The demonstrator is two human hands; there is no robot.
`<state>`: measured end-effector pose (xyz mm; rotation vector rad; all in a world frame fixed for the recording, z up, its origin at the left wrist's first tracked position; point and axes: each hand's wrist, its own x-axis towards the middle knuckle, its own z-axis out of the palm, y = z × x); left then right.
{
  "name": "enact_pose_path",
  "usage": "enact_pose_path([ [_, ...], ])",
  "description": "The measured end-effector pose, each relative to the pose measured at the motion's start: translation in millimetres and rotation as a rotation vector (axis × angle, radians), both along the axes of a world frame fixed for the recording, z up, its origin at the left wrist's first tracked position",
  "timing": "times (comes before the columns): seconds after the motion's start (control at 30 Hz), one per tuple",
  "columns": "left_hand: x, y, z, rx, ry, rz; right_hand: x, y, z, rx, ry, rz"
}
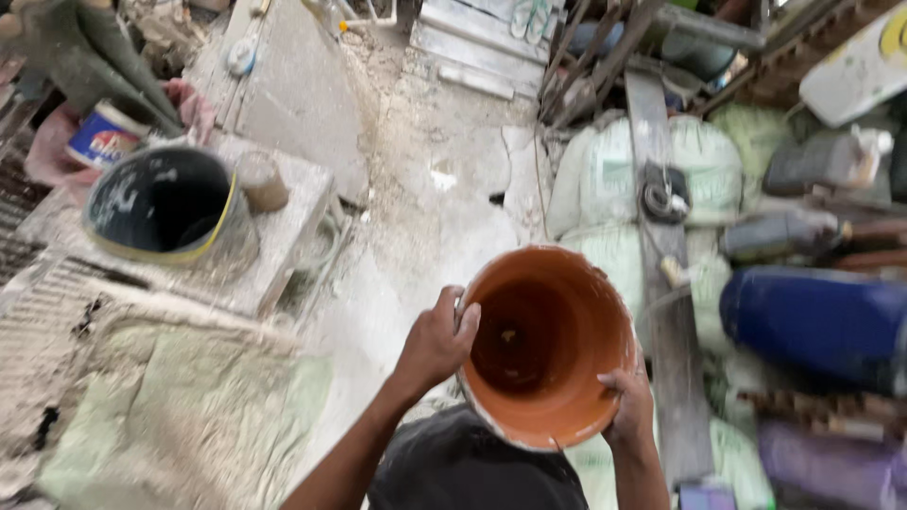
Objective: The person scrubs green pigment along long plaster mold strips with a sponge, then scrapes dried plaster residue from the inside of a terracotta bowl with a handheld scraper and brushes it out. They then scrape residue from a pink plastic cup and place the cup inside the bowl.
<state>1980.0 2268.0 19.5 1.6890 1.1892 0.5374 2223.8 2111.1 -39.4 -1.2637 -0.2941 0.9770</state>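
Both hands, left hand [436, 342] and right hand [628, 401], grip the round terracotta clay pot [548, 345] by its rim, mouth tilted up toward the camera; a blue-and-white labelled tin [104, 137] sits far left.

Terracotta-coloured pot [548, 345], matt and dusty; rough, gritty surroundings.
Pot inside is smooth orange-brown with a dull finish, its rim caked in pale grey crust. Black bucket [161, 203] looks like plastic, smeared with dried grey splashes, yellow rim. Slab [283, 236] under it is rough, cement-crusted. Floor [425, 189] is coarse, powdery grey. Sacks [605, 170] are woven cloth, dull white-green. Blue drum [822, 321] is smooth, slightly glossy plastic. Plank [671, 331] is worn grey wood.
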Motion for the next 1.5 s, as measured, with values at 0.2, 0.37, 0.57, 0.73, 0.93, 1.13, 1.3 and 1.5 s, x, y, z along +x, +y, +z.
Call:
enact_pose_path([
  [0.2, 81, 178, 4, -0.19, -0.061, 0.151, 131, 218, 30, -0.067, -0.047, 0.21],
  [0.37, 139, 331, -62, -0.165, -0.075, 0.306, 188, 410, -18, -0.048, -0.021, 0.278],
  [0.57, 200, 594, -85, -0.136, -0.047, 0.444, 240, 696, -32, 0.039, -0.053, 0.423],
  [0.73, 228, 728, -27, -0.127, -0.018, 0.554, 271, 875, 19, -0.027, -0.026, 0.486],
  [0.93, 230, 875, -36, -0.123, 0.018, 0.851, 267, 1098, -12, 0.023, 0.035, 0.775],
  [1.13, 270, 1012, -53, -0.08, 0.064, 1.294, 253, 1332, -31, -0.091, 0.007, 1.134],
  [1.3, 329, 1099, -26, -0.035, 0.085, 1.559, 251, 1488, 21, -0.034, -0.033, 1.505],
  [1.5, 389, 1153, -21, -0.141, 0.017, 1.834, 221, 1580, 30, 0.038, -0.084, 1.838],
])
